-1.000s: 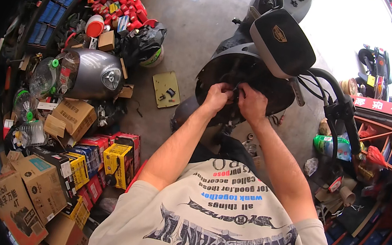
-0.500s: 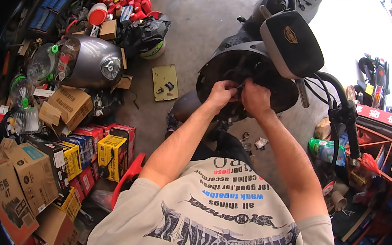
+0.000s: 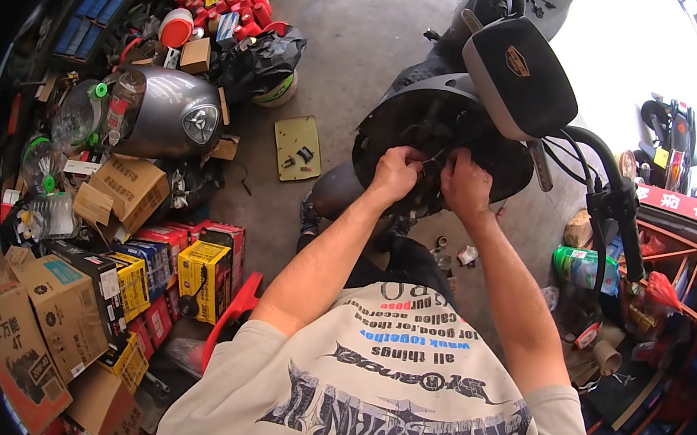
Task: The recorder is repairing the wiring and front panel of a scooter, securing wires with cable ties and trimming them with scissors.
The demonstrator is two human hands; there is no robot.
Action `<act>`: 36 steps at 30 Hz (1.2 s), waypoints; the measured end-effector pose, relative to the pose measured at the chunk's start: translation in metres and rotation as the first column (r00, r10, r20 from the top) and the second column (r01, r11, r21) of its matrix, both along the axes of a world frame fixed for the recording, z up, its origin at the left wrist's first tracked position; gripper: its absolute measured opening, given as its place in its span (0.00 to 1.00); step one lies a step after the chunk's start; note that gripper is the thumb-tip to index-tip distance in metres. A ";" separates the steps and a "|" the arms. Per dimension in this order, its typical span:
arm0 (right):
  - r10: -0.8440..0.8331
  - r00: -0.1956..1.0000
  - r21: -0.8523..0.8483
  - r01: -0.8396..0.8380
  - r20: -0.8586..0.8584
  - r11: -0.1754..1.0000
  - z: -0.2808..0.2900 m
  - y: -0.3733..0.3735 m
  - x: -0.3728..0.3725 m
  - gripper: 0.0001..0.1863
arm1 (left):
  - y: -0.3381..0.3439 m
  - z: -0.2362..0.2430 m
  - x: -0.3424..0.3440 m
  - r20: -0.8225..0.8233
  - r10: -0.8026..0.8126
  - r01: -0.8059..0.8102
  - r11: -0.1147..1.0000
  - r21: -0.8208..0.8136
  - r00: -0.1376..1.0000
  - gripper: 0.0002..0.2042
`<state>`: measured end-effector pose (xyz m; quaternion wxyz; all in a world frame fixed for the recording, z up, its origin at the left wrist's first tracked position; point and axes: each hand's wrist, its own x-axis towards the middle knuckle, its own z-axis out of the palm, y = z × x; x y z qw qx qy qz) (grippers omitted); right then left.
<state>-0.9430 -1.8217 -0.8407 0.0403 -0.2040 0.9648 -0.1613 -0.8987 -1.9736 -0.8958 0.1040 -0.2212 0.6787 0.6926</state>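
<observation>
Both arms reach forward into the open, dark front housing [image 3: 376, 138] of a scooter. My left hand [image 3: 397, 174] is closed in a pinch at the housing's left side. A thin light strand that looks like a wire [image 3: 436, 155] runs from its fingertips toward the other hand. My right hand [image 3: 466, 181] is closed too, its fingers pressed together at the strand's other side. Its fingertips are partly hidden, and the housing's inside is too dark to make out. Above the right hand hangs the scooter's black mirror [image 3: 526, 78].
A handlebar [image 3: 615, 207] with cables stands to the right. A yellowish tray [image 3: 296, 148] with small parts lies on the floor to the left. Farther left are a grey scooter body panel with a headlight [image 3: 174, 113], cardboard boxes [image 3: 59, 304] and a red plastic chair [image 3: 232, 316].
My hands have moved a little apart, the right one slightly to the right, and the thin strand shows between them. The whole view has shifted slightly.
</observation>
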 end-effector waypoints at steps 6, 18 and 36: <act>-0.014 0.999 -0.035 0.015 0.037 0.999 0.003 -0.003 0.004 0.09 | 0.013 0.000 -0.001 0.059 0.093 -0.103 0.977 0.187 0.994 0.10; -0.056 0.998 -0.114 0.061 0.042 0.992 0.010 -0.018 0.009 0.07 | 0.004 0.003 -0.003 0.095 0.045 -0.063 0.980 0.188 0.994 0.11; -0.215 0.975 -0.343 0.220 0.054 0.913 0.007 -0.014 0.021 0.06 | 0.002 -0.007 -0.001 -0.058 -0.093 0.078 0.971 -0.225 0.994 0.07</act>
